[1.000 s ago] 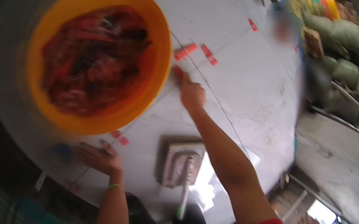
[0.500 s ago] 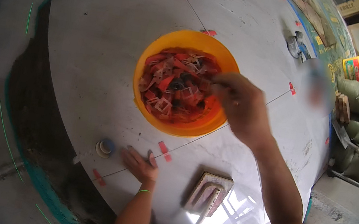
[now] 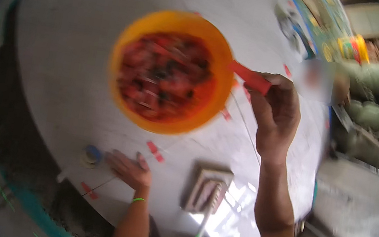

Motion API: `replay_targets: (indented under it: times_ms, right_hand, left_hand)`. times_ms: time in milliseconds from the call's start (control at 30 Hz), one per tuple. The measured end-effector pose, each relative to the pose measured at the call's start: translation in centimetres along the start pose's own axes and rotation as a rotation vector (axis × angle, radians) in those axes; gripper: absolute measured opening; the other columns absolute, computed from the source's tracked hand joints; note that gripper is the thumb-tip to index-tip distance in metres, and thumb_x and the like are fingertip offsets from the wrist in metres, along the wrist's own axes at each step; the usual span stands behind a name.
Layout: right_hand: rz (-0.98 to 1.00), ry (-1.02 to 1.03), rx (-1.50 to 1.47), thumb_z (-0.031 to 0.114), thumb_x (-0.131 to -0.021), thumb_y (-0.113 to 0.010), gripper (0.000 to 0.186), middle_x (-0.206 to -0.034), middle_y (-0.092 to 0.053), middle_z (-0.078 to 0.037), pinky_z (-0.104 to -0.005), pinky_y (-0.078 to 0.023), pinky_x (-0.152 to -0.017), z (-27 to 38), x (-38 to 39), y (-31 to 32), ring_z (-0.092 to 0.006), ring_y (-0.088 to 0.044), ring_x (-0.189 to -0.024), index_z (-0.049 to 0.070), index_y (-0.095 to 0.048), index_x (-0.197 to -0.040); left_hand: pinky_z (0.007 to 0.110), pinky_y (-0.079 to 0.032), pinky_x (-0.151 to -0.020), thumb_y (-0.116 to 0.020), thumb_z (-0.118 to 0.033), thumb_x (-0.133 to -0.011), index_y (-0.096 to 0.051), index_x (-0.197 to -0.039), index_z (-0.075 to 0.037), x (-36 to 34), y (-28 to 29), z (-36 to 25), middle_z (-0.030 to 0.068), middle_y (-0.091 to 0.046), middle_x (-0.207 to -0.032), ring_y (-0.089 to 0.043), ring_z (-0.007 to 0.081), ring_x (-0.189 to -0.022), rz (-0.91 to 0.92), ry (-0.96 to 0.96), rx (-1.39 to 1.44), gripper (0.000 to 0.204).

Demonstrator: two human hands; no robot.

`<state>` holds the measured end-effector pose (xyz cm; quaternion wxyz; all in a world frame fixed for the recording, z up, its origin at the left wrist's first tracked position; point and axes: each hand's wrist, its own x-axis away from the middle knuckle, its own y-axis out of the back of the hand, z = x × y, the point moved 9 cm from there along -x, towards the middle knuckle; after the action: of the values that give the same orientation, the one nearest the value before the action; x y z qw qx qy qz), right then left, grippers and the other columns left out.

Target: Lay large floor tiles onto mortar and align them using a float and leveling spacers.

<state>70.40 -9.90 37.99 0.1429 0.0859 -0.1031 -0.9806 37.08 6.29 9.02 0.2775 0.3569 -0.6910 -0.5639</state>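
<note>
Right hand: since the last frame, the right hand shifts from over the rim of the yellow bucket to the right of it; our view swings too, so the bucket sits further left.
Work in hand: we judge that one red strip is now picked out, apart from the heap and not on the floor.
Red strip: smooth, bright red, tapering toward its far end; we see it pointing up-left, that end overlapping the bucket's right rim in view. We cannot tell whether they touch.
Right fingers: closed around the strip's thicker near end, thumb below.
Left hand: the left hand is spread low over the grey floor, fingers extended, nothing seen in them; a blue-and-pale round item lies just beside the fingertips.
Bucket contents: a jumble of red pieces, blurred, with dark bits among them.
Floor seam: another red piece lies near the left thumb; a rectangular hand tool rests between our forearms.
</note>
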Motion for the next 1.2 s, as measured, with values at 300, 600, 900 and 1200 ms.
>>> replay_targets:
  times_ms: [300, 600, 900, 1200]
  right_hand:
    - [-0.452, -0.755, 0.474, 0.013, -0.086, -0.078, 0.031, -0.096, -0.074, -0.010, -0.0326, -0.054, -0.078, -25.4, 22.9, 18.7, -0.0170, -0.068, -0.085, -0.002, -0.067, -0.111]
    - [-0.409, -0.413, 0.714, 0.013, -0.090, -0.076, 0.029, -0.100, -0.069, -0.014, -0.0408, -0.057, -0.079, -28.0, 18.4, 12.2, -0.0301, -0.071, -0.086, 0.006, -0.072, -0.117]
    - [-0.417, -0.392, 0.667, 0.018, -0.090, -0.077, 0.032, -0.100, -0.066, -0.016, -0.0462, -0.057, -0.078, -28.3, 17.1, 10.9, -0.0378, -0.068, -0.089, 0.008, -0.072, -0.119]
    - [-0.323, -0.281, 0.791, 0.016, -0.089, -0.075, 0.018, -0.097, -0.064, -0.015, -0.0475, -0.056, -0.077, -29.1, 14.0, 10.9, -0.0371, -0.066, -0.090, 0.007, -0.064, -0.100]
  left_hand:
    - [0.066, -0.036, -0.113, -0.043, -0.059, -0.107, -0.030, -0.161, 0.007, 0.7, 0.1, -0.1, 0.0385, -0.030, -0.162, -0.038, 0.0568, -0.145, -0.088, -0.047, -0.089, 0.086]
    - [0.065, -0.035, -0.115, -0.043, -0.057, -0.107, -0.030, -0.159, 0.011, 1.2, -0.4, 0.2, 0.0429, -0.033, -0.157, -0.039, 0.0581, -0.144, -0.147, -0.129, -0.176, 0.087]
    - [0.066, -0.033, -0.116, -0.041, -0.061, -0.107, -0.028, -0.161, 0.010, 1.2, -0.9, 1.0, 0.0423, -0.032, -0.158, -0.036, 0.0588, -0.145, -0.173, -0.134, -0.205, 0.090]
    - [0.065, -0.031, -0.119, -0.042, -0.060, -0.107, -0.029, -0.161, 0.009, 1.3, -1.8, 1.5, 0.0414, -0.029, -0.161, -0.033, 0.0566, -0.149, -0.106, -0.088, -0.214, 0.089]
